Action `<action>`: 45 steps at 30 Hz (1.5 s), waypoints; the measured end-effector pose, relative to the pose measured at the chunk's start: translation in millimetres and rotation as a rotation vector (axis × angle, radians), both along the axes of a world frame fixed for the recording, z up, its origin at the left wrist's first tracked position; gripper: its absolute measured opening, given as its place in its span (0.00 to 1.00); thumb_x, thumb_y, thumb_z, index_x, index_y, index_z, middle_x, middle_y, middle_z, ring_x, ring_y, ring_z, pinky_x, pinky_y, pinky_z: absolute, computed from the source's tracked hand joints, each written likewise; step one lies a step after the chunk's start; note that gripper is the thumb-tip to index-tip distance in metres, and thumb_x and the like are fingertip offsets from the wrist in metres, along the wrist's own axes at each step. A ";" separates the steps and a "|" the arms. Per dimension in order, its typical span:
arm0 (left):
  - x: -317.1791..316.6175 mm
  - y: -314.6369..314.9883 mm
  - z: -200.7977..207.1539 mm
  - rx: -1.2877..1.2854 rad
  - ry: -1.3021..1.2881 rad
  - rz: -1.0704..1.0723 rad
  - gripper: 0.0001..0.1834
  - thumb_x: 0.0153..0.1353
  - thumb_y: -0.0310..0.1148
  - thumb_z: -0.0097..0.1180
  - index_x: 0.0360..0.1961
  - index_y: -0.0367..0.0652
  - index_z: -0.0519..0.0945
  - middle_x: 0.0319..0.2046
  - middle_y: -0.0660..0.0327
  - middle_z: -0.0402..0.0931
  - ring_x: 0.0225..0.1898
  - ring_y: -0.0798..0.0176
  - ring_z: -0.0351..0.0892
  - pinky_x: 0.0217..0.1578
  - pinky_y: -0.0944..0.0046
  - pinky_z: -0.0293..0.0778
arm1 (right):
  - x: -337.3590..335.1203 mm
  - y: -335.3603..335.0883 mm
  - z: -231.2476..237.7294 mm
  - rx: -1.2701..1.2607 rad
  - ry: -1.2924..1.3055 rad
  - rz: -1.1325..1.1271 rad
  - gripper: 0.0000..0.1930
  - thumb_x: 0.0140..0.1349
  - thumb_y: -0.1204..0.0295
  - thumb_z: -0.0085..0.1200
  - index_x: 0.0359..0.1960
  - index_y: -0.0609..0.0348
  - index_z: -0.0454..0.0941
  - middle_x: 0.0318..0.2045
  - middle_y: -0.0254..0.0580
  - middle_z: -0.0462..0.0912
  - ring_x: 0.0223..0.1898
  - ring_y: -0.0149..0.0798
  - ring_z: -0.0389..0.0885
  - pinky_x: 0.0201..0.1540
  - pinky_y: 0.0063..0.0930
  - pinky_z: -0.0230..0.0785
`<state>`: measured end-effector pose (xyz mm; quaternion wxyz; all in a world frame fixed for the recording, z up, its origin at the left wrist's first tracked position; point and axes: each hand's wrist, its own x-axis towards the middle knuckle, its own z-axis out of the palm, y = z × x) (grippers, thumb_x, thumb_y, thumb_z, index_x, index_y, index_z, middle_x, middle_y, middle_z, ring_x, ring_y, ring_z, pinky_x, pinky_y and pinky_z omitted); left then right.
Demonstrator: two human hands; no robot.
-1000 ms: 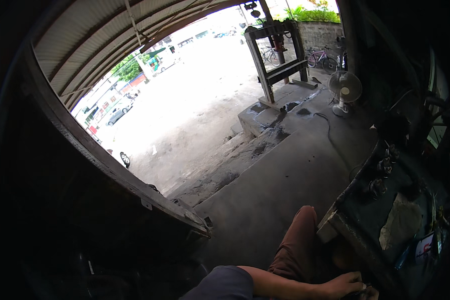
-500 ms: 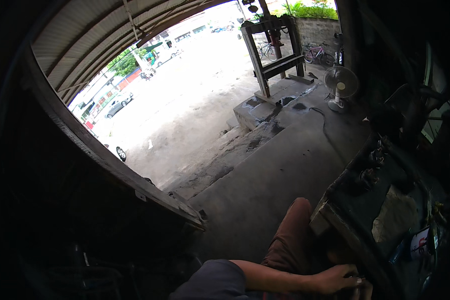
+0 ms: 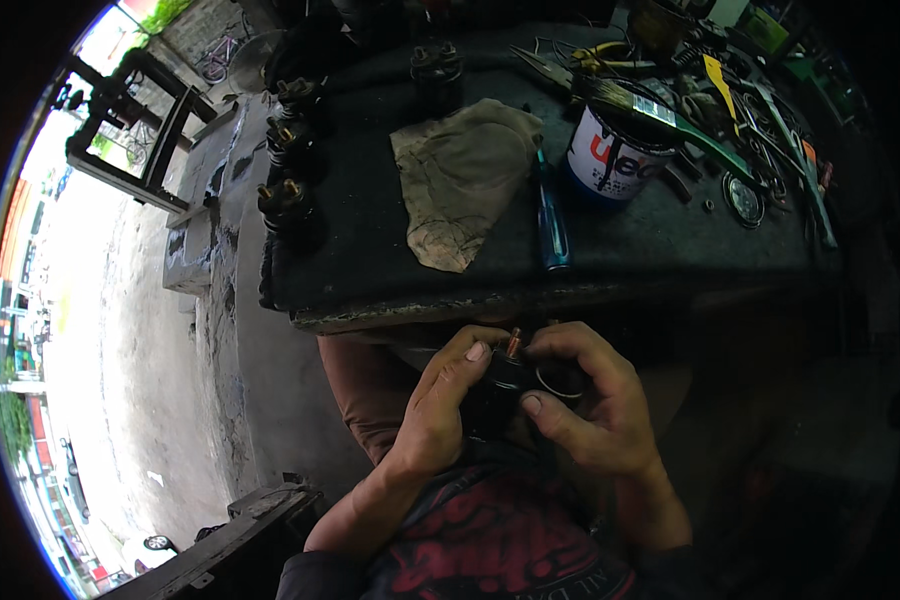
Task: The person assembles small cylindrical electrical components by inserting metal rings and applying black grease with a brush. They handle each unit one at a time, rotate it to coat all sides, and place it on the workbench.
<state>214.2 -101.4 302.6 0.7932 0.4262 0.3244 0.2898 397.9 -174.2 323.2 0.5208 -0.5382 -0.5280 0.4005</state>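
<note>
In front of my body, below the workbench (image 3: 355, 250) edge, my two hands hold a dark round mechanical part (image 3: 507, 374) with a copper-coloured stud (image 3: 515, 343) standing up from it. My left hand (image 3: 435, 405) is closed on its left side, thumb near the stud. From the right, my right hand (image 3: 610, 405) curls round it, forefinger close to the stud and thumb lower down. A thin shiny ring-like edge (image 3: 560, 392) shows inside the right hand's curve; whether it belongs to the same part I cannot tell. The part's underside is hidden in shadow.
On the bench lie a worn brown sheet (image 3: 460, 185), a blue-handled screwdriver (image 3: 552, 230) and a white tin (image 3: 610, 165) with a green-handled brush (image 3: 700, 140) across it. Pliers (image 3: 545, 68) and several tools fill the right. Similar dark parts (image 3: 283, 200) stand along the left edge.
My view has swung right and down from the open yard to the bench and my lap. Both hands and the dark part now show plainly; before, they were partly at the lower edge.
</note>
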 end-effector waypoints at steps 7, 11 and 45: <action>-1.9 -3.9 3.0 0.031 0.080 0.042 0.25 0.77 0.44 0.47 0.60 0.32 0.76 0.44 0.58 0.82 0.44 0.70 0.80 0.48 0.69 0.75 | -8.2 -3.7 6.8 0.027 -0.151 -0.064 0.17 0.55 0.76 0.69 0.47 0.63 0.82 0.41 0.44 0.83 0.40 0.41 0.84 0.42 0.30 0.76; -0.8 -9.9 7.1 0.096 0.086 0.122 0.23 0.77 0.41 0.49 0.59 0.31 0.76 0.42 0.60 0.82 0.41 0.73 0.78 0.45 0.71 0.73 | -13.2 -3.9 14.3 0.109 -0.380 -0.111 0.16 0.53 0.75 0.69 0.44 0.62 0.82 0.39 0.43 0.81 0.37 0.45 0.83 0.37 0.34 0.76; 4.6 -21.0 5.5 0.083 -0.129 0.146 0.21 0.81 0.37 0.50 0.61 0.28 0.71 0.42 0.57 0.86 0.41 0.73 0.82 0.47 0.70 0.77 | 1.6 -14.3 29.6 -0.008 -0.352 -0.038 0.10 0.52 0.73 0.72 0.34 0.60 0.83 0.34 0.40 0.76 0.32 0.40 0.78 0.31 0.33 0.69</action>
